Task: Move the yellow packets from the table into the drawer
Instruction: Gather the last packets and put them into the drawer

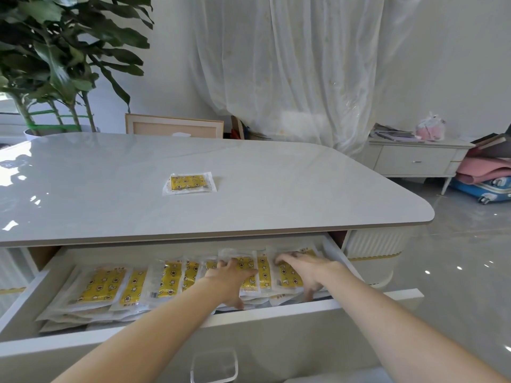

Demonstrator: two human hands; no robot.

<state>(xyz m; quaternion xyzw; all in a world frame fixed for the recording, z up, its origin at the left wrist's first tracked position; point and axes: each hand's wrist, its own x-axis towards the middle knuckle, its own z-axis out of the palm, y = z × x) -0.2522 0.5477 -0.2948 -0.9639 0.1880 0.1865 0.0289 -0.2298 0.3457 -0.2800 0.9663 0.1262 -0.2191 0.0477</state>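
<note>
- Nearly done, by my reckoning: the drawer (276, 310), low in the frame, holds a row of yellow packets (105, 283), overlapping like shingles and stacked several deep.
- One packet (189, 183) is left, lying flat mid-frame on the surface (276, 189).
- My left hand (232, 275) and right hand (304, 269) rest on the packets at the drawer's right end. The fingers are fairly straight and slightly spread, thumbs down at the near edge; whether they pinch, I cannot tell.
- Packets: thin, rectangular, clear crinkly film over yellow print. Surface: pale, glossy, round-cornered.
</note>
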